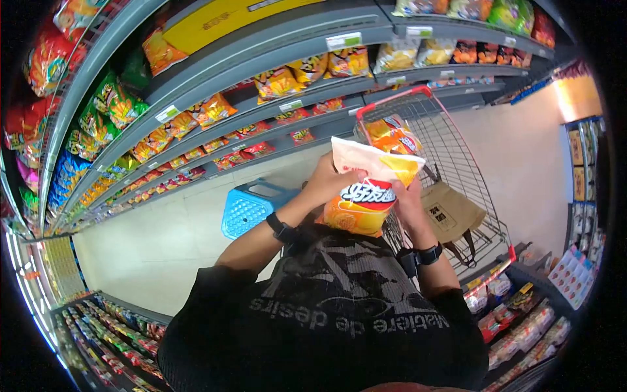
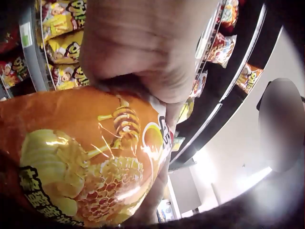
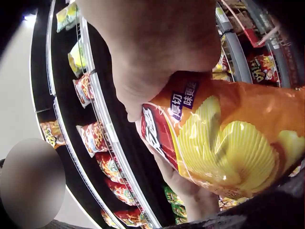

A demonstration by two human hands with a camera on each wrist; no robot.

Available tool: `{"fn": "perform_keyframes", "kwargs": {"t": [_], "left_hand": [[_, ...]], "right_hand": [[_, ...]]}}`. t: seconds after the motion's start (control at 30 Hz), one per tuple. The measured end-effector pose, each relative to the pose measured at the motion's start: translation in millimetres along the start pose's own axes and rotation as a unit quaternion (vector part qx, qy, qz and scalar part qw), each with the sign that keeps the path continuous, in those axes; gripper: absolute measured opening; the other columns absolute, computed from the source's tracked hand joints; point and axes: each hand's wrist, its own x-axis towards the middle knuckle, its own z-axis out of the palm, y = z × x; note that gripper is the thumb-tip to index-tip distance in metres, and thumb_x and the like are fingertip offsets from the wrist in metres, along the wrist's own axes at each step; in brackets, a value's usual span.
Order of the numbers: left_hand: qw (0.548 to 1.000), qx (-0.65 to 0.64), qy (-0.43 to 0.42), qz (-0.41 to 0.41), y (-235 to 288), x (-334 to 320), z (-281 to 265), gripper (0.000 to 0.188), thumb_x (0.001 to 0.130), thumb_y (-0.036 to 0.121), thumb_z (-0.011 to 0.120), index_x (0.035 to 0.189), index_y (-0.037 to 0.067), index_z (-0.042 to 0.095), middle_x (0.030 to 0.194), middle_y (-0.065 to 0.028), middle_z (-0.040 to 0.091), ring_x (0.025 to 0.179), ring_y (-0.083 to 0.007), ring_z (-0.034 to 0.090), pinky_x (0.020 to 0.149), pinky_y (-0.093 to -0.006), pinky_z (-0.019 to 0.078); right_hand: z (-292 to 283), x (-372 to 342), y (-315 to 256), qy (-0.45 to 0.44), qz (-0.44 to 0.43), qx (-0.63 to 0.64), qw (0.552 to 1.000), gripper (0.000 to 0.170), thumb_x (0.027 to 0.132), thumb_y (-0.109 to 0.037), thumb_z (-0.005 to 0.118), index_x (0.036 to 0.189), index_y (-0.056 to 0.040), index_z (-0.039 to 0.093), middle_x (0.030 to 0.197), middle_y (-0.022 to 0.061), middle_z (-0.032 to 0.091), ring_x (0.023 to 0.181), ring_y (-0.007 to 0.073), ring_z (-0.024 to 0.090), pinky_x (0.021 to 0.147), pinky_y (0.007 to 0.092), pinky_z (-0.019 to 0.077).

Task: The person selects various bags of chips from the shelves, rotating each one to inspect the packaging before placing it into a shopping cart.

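Observation:
Both hands hold an orange chip bag (image 1: 366,202) with a white top edge, in front of the chest in the head view. On its left side the left hand (image 1: 330,183) grips it, thumb over the front. The right hand (image 1: 410,208) pinches the opposite side near the upper corner. In the left wrist view, honeycomb artwork covers the bag (image 2: 95,157), and the left hand (image 2: 143,47) is bent over its edge. Ridged chips are printed on the bag (image 3: 228,138) in the right wrist view, where the right hand (image 3: 152,52) holds its edge.
A shopping cart (image 1: 457,157) with a red rim stands beyond the hands, holding another orange bag (image 1: 395,134) and a brown tote bag (image 1: 450,212). A blue stool (image 1: 248,210) is on the floor to the left. Shelves (image 1: 261,59) of snack bags curve along the top and left.

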Motion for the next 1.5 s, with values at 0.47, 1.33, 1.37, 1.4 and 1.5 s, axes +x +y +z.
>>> {"fn": "perform_keyframes", "kwargs": {"t": [0.47,1.33,1.37,1.4,1.5], "left_hand": [[0.99,0.063,-0.074,-0.105,-63.7,21.3,77.8,0.064,0.086,0.017,0.069,0.137,-0.002,0.035,0.128,-0.0114,0.052,0.118,-0.0182,0.05,0.1,-0.0309,0.0416],[0.955,-0.069,-0.104,-0.268,-69.5,50.7,60.1,0.057,0.092,0.021,0.061,0.139,0.002,0.035,0.13,-0.0124,0.053,0.114,-0.0202,0.057,0.094,-0.0333,0.0499],[0.955,-0.074,-0.103,-0.268,-69.0,51.0,57.8,0.057,0.092,0.021,0.061,0.139,0.002,0.035,0.13,-0.0124,0.053,0.114,-0.0201,0.057,0.094,-0.0332,0.0498],[0.956,-0.077,-0.098,-0.266,-67.6,50.6,56.4,0.058,0.092,0.021,0.061,0.14,0.002,0.034,0.13,-0.0123,0.053,0.114,-0.0202,0.057,0.094,-0.0333,0.0497],[0.959,-0.081,-0.085,-0.256,-63.4,50.2,53.9,0.061,0.092,0.02,0.061,0.141,0.002,0.031,0.131,-0.0123,0.052,0.115,-0.0202,0.056,0.095,-0.0335,0.0492]], "right_hand": [[-93.0,-34.0,11.9,0.12,0.101,0.103,0.982,0.044,0.089,-0.013,0.065,0.125,0.0016,0.046,0.115,0.0127,0.06,0.099,0.021,0.062,0.086,0.034,0.053],[-97.6,-28.5,40.9,0.088,0.246,0.229,0.938,0.046,0.096,-0.023,0.055,0.132,0.0019,0.041,0.128,0.0142,0.055,0.114,0.0232,0.058,0.097,0.0356,0.0481],[-97.3,-26.3,42.2,0.083,0.246,0.222,0.94,0.046,0.096,-0.022,0.056,0.132,0.0018,0.041,0.128,0.0142,0.055,0.113,0.0233,0.058,0.097,0.0357,0.0483],[-95.3,-24.9,40.7,0.083,0.247,0.221,0.94,0.045,0.095,-0.022,0.056,0.132,0.0018,0.042,0.127,0.0142,0.055,0.113,0.0231,0.059,0.096,0.0357,0.0486],[-89.1,-21.2,34.8,0.086,0.241,0.215,0.943,0.043,0.095,-0.019,0.056,0.13,0.0016,0.043,0.126,0.014,0.056,0.111,0.0228,0.059,0.094,0.0354,0.0497]]}}
